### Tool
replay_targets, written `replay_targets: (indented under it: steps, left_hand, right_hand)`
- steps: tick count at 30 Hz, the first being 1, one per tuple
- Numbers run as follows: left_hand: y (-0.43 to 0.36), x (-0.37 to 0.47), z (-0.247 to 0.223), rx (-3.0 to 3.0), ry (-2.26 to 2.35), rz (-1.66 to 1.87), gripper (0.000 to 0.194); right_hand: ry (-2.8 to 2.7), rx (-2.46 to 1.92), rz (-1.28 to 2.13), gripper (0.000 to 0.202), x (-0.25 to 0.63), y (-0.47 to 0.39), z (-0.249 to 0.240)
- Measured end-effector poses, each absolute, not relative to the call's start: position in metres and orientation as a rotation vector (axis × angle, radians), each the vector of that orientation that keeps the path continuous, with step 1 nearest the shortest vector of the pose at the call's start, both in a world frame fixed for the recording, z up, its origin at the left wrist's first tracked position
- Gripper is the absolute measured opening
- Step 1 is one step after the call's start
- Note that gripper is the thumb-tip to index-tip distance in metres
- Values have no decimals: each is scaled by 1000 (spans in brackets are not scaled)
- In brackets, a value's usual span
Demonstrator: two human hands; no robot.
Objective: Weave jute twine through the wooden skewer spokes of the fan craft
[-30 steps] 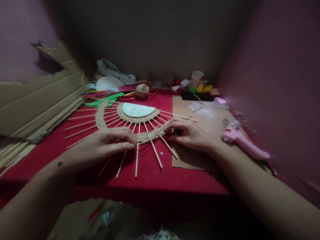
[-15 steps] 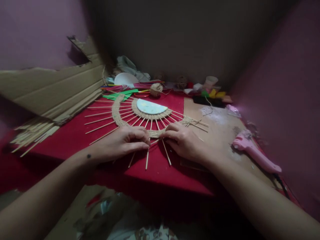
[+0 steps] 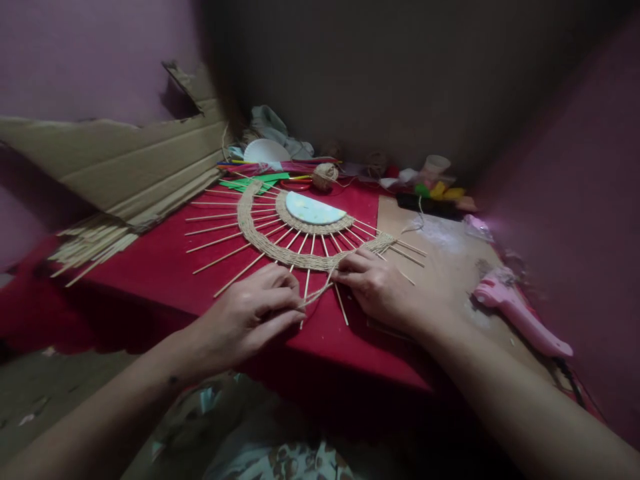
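A half-round frame of thin sticks fans out from a pale blue half disc [image 3: 315, 209] on the red cloth. Woven twine forms an inner band around the disc and a wider outer band [image 3: 245, 217] across the sticks. My left hand [image 3: 255, 310] is closed, its thumb and fingers pinching a strand of twine [image 3: 320, 291] in front of the outer band. That strand runs up to my right hand [image 3: 373, 280], whose fingers are pressed together on the twine at the band's lower edge, between two sticks.
Bundled sticks [image 3: 90, 247] and cardboard [image 3: 125, 160] lie at the left. Behind the frame are a ball of twine [image 3: 325, 176], green strips [image 3: 255, 181] and a white cup [image 3: 437, 165]. A pink glue gun [image 3: 520, 312] rests on the brown board [image 3: 440, 253] at the right.
My left hand has moved down and away from the band, drawing the strand out. My right hand stays at the band's edge. The whole view has shifted slightly.
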State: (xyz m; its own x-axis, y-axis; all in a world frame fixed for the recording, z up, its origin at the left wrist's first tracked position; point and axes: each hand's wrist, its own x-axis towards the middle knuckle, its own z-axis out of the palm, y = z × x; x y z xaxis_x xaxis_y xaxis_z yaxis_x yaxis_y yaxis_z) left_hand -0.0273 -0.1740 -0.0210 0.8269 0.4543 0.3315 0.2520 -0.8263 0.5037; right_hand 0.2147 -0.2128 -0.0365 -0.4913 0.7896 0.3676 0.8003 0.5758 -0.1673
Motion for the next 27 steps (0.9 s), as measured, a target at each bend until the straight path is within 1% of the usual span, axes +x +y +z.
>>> replay_targets:
  steps: [4, 9, 12, 16, 18, 22, 27]
  left_hand:
    - [-191, -39, -24, 2544, 538, 684, 14]
    - [-215, -38, -38, 2599, 413, 793, 19]
    - [-218, -36, -45, 2631, 378, 862, 17]
    - [-216, -39, -44, 2637, 436, 869, 16]
    - [-215, -41, -42, 2626, 477, 859, 16]
    - [-213, -43, -39, 2628, 495, 815, 16]
    - [-212, -43, -39, 2634, 515, 786, 16]
  right_hand:
    - [-2416, -1252, -76, 33, 214, -214, -37]
    - [-2390, -1251, -21, 32, 213, -215, -34]
    - [-2343, -1247, 27, 31, 211, -215, -30]
    - [-2338, -1297, 42, 27, 210, -215, -24]
    - [-2379, -1325, -31, 26, 208, -213, -22]
    - [-2564, -1328, -290, 27, 199, -204, -18]
    - [-2867, -1200, -456, 16, 177, -192, -5]
